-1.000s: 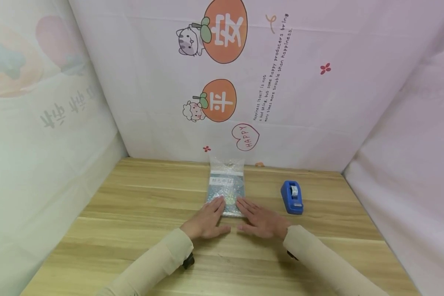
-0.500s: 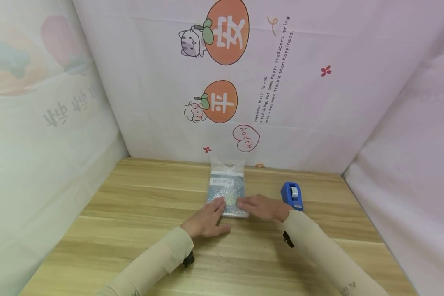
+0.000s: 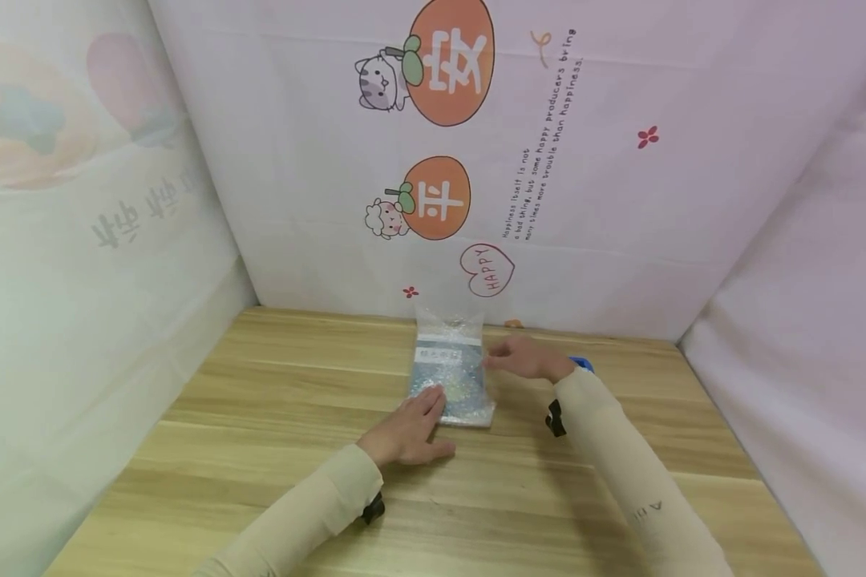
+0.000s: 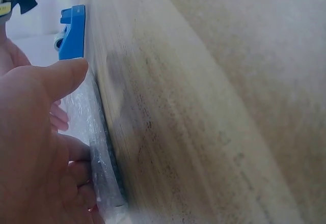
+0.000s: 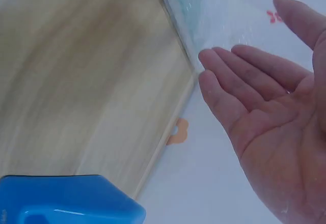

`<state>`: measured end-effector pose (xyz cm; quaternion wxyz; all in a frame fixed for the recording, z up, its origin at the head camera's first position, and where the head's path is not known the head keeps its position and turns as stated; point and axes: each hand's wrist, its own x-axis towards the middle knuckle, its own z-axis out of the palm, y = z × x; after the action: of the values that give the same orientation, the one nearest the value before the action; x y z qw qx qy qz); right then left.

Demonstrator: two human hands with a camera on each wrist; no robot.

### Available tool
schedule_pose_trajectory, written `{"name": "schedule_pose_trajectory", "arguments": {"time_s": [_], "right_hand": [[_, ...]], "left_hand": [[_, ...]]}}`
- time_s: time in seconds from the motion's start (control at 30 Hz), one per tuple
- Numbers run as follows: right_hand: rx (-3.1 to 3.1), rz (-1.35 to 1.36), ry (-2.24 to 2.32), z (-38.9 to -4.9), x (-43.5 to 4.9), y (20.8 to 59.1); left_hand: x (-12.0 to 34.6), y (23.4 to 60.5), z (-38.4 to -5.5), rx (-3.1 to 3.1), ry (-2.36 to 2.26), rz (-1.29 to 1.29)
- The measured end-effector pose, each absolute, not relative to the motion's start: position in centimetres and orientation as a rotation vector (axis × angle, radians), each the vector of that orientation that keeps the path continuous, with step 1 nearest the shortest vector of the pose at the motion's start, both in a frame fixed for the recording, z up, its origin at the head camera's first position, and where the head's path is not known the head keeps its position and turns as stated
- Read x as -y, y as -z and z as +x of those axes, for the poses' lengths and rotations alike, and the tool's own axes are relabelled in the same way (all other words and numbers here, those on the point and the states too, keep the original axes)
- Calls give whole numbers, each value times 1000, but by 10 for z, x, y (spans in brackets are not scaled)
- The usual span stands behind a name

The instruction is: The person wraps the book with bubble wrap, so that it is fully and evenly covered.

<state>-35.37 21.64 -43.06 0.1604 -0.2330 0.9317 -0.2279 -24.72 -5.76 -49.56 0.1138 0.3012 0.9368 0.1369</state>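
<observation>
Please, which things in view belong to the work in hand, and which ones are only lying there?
Belonging to the work:
Flat blue rectangular item in clear bubble wrap; the left hand rests on it, the right hand is by its edge.

Apparently just there:
Blue plastic tape dispenser, untouched, though perhaps for later use.
Pale printed fabric, only a backdrop.

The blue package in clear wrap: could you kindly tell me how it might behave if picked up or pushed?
The blue package lies flat, so it probably won't roll or tip. Its clear wrap extends beyond its far edge, so that end may flop. The glossy look of the wrapping suggests it could feel slippery.
</observation>
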Motion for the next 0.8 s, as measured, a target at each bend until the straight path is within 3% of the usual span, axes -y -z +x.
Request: {"name": "schedule_pose_trajectory", "arguments": {"time_s": [0.37, 0.8], "right_hand": [[-2720, -511, 903, -388, -222, 434], [-2641, -273, 1454, -421, -203, 490]], "left_hand": [[55, 497, -250, -2742, -431, 916], [58, 501, -248, -2753, -433, 890]]}}
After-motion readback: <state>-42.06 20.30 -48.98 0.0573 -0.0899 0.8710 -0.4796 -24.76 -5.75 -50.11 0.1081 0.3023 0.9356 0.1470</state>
